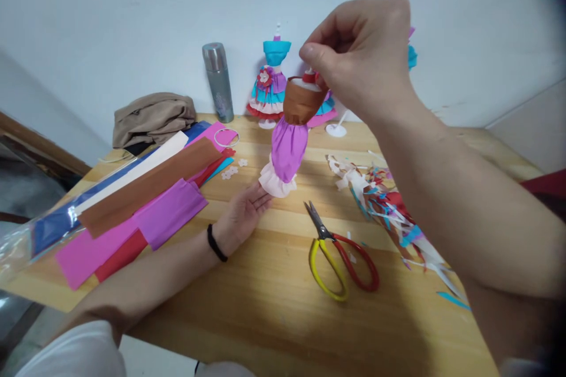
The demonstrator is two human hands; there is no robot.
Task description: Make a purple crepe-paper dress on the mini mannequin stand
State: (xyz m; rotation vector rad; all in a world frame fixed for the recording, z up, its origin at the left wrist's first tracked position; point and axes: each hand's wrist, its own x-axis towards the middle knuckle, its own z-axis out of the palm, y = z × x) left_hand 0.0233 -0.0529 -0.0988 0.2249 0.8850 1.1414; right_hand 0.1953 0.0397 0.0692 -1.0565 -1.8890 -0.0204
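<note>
A miniature dress form (289,150) hangs tilted above the table, dressed in a brown crepe-paper top, a purple skirt and a pale pink ruffled hem. My right hand (354,53) is closed, thumb and finger pinching at the top of the form's neck, part of which they cover. Palm up, my left hand (245,212) reaches under the hem with its fingers stretched out; the fingertips are partly hidden by the ruffle. Below lie scissors (325,235) with one yellow and one red handle, blades partly apart, touched by neither hand.
Coloured crepe-paper sheets (150,188) cover the left side, near small paper flowers (230,172) and a white ring (226,138). Paper scraps (389,206) are heaped right. At the wall stand a flask (217,82), a dressed form (272,82) and others partly hidden; brown cloth (152,118) lies left.
</note>
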